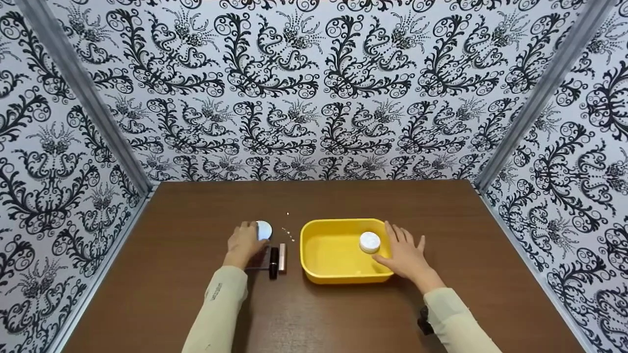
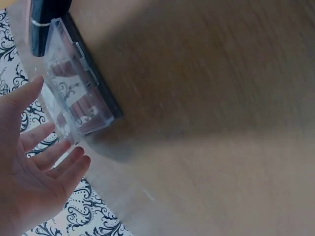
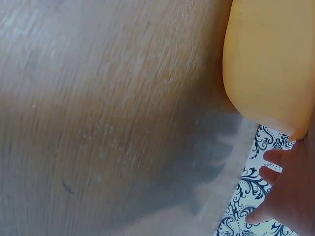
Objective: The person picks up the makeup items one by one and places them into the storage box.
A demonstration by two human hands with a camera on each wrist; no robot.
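My left hand (image 1: 244, 241) is at a pale blue-white disc (image 1: 265, 229), its fingers at the disc's left edge; whether they touch it I cannot tell. Loosely bent fingers and a separate thumb show in the left wrist view, beside a clear hinged case (image 2: 81, 93) with a dark edge. A black tube (image 1: 274, 264) and a pinkish tube (image 1: 282, 258) lie side by side near that hand. My right hand (image 1: 406, 252) spreads its fingers over the right rim of a yellow tub (image 1: 328, 250), thumb inside. In the tub sits a round white jar (image 1: 369, 242), apart from the fingers.
Small white bits (image 1: 288, 232) are scattered on the brown table (image 1: 333, 311) between the disc and the tub. Patterned panels (image 1: 314, 98) stand behind the table and on both sides, with grey posts (image 1: 535, 88) at the corners.
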